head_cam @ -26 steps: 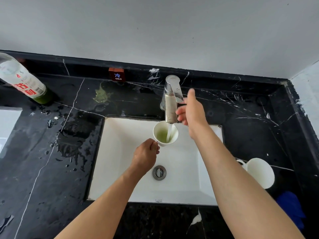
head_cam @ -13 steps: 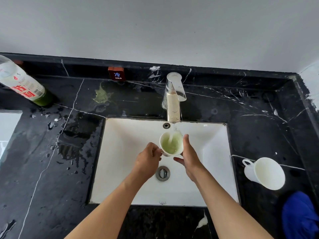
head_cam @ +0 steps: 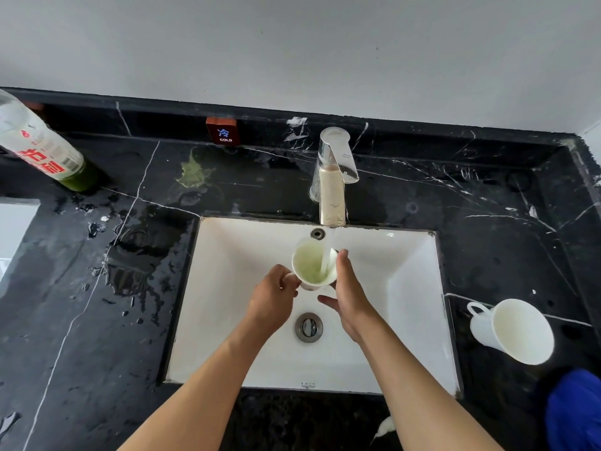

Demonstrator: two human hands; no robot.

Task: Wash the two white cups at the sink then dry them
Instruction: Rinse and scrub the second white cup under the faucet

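A white cup [head_cam: 309,265] with greenish liquid inside is held over the white sink [head_cam: 409,288], under water running from the chrome tap [head_cam: 333,180]. My left hand [head_cam: 273,297] grips the cup by its handle on the left side. My right hand [head_cam: 349,294] lies against the cup's right side with fingers nearly straight. The second white cup [head_cam: 514,330] lies tilted on the black counter to the right of the sink, its handle to the left and its mouth facing me.
A blue cloth [head_cam: 575,411] lies at the lower right by the second cup. A plastic bottle [head_cam: 42,148] with a red label stands at the back left. Water puddles [head_cam: 136,255] and a green stain [head_cam: 195,172] mark the black marble counter.
My right hand has left the tap handle and come down to the cup's right side. Water keeps filling the cup, which sits a little lower over the basin.
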